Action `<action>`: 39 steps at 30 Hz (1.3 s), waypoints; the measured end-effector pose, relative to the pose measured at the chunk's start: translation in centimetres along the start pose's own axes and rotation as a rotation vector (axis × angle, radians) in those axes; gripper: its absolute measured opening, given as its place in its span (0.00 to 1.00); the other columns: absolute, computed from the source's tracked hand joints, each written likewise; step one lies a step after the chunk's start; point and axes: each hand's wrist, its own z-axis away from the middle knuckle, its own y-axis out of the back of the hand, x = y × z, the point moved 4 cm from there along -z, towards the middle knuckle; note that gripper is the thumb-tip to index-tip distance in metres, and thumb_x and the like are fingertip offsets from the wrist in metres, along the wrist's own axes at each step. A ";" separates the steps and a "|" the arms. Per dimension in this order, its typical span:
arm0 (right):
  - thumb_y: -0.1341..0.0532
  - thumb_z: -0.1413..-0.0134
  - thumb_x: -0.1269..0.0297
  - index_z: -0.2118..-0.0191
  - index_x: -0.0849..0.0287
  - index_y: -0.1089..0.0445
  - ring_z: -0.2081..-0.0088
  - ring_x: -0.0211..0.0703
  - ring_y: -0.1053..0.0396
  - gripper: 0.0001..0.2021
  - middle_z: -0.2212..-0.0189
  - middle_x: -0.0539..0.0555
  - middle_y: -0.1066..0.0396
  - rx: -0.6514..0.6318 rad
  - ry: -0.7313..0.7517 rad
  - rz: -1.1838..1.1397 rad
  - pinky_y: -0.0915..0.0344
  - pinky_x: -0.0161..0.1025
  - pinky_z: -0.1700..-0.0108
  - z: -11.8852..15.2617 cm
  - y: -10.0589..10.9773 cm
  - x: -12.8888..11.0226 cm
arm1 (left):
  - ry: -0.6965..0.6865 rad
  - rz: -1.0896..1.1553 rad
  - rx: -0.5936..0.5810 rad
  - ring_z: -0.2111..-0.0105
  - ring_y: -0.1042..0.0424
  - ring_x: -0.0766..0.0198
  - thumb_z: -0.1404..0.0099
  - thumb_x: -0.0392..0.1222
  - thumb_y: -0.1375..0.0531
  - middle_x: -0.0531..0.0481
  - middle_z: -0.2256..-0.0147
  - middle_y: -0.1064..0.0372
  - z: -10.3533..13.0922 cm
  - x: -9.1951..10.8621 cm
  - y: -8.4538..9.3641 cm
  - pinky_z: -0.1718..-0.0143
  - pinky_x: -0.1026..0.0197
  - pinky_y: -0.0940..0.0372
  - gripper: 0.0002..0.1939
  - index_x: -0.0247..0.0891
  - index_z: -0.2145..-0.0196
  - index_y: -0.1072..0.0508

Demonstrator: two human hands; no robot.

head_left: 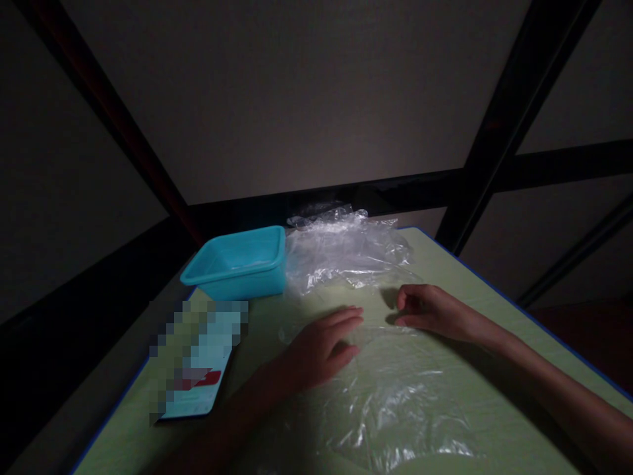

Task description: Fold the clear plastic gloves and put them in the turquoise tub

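Clear plastic (395, 409) spreads at lower centre, the left hand's (319, 349) grip loosely parted over its upper left, the right hand's (430, 311) curled, thumb apart, near its top edge — green tabletop (514, 442) showing rightward to a blue edge (573, 351).

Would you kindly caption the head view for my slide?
Left hand and right hand at clear plastic on a table, near a turquoise tub.

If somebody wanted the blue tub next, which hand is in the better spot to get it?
Probably the left hand. It is nearer the blue tub, with its thumb and fingers spread apart. The right hand is farther away, on the other side, with its fingers curled.
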 end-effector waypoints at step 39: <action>0.39 0.56 0.50 0.79 0.55 0.48 0.79 0.35 0.47 0.19 0.82 0.45 0.45 0.013 -0.059 0.236 0.50 0.34 0.77 -0.6 0.5 1.0 | -0.076 -0.250 -0.304 0.37 0.61 0.49 0.38 0.56 0.47 0.32 0.37 0.62 1.4 0.4 -1.9 0.39 0.45 0.57 0.39 0.31 0.38 0.55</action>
